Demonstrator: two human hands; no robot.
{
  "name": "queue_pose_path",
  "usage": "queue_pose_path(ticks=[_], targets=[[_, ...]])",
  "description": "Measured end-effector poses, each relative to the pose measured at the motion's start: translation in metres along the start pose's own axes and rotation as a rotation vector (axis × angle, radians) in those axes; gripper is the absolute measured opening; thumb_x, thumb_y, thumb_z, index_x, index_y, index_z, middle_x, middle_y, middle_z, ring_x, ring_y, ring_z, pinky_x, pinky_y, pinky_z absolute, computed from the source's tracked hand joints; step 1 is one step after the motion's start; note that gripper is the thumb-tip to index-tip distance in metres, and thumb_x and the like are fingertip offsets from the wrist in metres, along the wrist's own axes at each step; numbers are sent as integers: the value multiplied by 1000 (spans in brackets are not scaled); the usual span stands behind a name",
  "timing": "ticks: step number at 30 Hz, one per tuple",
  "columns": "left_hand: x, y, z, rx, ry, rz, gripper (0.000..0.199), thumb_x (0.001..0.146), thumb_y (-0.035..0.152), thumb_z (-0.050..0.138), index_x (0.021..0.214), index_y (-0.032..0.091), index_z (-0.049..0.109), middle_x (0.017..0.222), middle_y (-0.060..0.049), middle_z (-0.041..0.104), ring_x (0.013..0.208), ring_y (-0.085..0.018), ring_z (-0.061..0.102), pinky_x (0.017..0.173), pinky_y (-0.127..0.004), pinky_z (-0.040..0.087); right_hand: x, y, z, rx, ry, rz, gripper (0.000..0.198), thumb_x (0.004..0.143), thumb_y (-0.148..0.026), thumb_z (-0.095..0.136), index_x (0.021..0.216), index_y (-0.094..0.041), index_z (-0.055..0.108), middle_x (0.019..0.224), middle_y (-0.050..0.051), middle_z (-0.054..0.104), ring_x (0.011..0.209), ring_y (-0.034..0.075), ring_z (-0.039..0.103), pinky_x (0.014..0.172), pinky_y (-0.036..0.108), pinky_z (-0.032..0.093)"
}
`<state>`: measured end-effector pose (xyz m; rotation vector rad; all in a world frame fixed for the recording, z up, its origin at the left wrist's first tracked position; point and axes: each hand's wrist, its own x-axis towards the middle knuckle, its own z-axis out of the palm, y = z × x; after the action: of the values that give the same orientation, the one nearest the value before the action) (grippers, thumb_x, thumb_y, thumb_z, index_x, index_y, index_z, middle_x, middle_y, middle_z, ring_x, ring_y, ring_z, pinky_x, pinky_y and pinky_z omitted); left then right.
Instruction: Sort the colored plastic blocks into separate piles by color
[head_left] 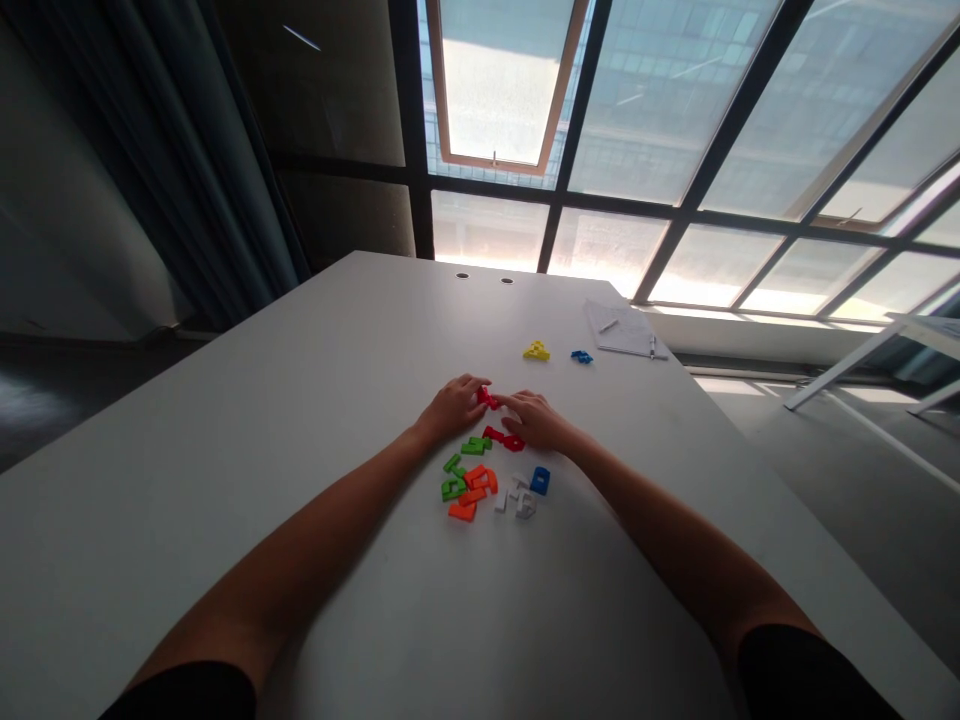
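Fingers of my left hand [453, 406] are closed on a small red plastic piece [486, 398] at the table's middle. My right hand [534, 420] meets it from the other side, its index fingertip against the same red piece and its thumb a little lower. Just below the right hand lie more red pieces [504, 438], partly covered by it. Closer to me are green pieces [454, 488], orange pieces [477, 484], white pieces [517, 498] and a blue piece [540, 480]. The exact shape of the held piece is hidden by fingers.
Beyond the hands, a yellow block shape [536, 350] and a blue block shape [581, 357] stand on the white table [337, 370]. Paper sheets [622, 328] with pens lie at the far right edge. Windows and a dark curtain [172, 150] border the table.
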<state>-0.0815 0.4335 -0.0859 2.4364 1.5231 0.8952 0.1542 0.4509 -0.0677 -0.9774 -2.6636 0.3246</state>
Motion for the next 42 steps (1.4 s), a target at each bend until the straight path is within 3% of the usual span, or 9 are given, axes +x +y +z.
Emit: queue_pose_path(ticks=[5,12,18,27,29,33,35,37,42], targets=[[14,-15,3,90,19,-48,44,91,15,65,135,20,66,127,-11,70,117,-28,65,109,-42,52,3,22,-14,64,147,42,38,104,-32,60,141,-23,68,121,10,78,112,27,71,104,42,50],[62,-47,19,119,86,-206,47,91,10,61,137,18,64,132,-12,70,121,-29,63,113,-43,48,-8,74,-5,417,389,331,22,97,-25,58,100,-19,79,86,6,81,78,20,75,79,30,56],[93,-60,29,99,156,-360,47,93,8,58,138,22,66,131,-10,72,120,-25,63,110,-38,49,-9,77,5,395,411,341,20,93,-24,60,96,-19,79,80,3,79,73,17,72,78,28,55],[69,-51,15,31,208,-167,60,85,4,54,142,21,64,127,-9,74,110,-22,67,110,-42,49,-12,71,2,332,387,317,22,94,-19,59,99,-19,80,82,3,80,74,17,73,78,28,55],[54,-39,5,-102,59,-121,53,84,7,54,133,22,71,123,-7,76,101,-20,69,98,-36,55,-12,70,2,328,374,313,22,94,-18,59,100,-19,81,83,3,80,74,17,74,78,27,55],[32,-14,-27,-411,-585,-31,36,91,29,62,123,25,77,111,-4,79,94,-19,72,81,-27,56,-12,69,2,300,376,309,22,94,-16,60,101,-18,81,84,3,81,77,18,75,80,27,55],[29,-2,-42,-481,-814,-47,39,87,42,73,123,27,78,108,-4,80,93,-20,72,78,-26,56,-12,68,1,288,375,309,22,93,-15,61,101,-19,81,85,3,81,78,18,75,81,27,55],[29,7,-49,-446,-886,-57,41,81,49,80,116,28,80,104,-4,79,89,-20,71,74,-25,54,-12,68,1,279,366,311,22,92,-13,61,102,-19,81,86,3,81,80,18,75,82,27,55],[32,11,-42,-209,-750,-67,28,85,50,74,100,27,81,98,-2,78,85,-18,69,71,-24,51,-12,67,1,256,360,299,23,93,-14,61,102,-19,81,87,4,81,79,18,74,81,28,54]])
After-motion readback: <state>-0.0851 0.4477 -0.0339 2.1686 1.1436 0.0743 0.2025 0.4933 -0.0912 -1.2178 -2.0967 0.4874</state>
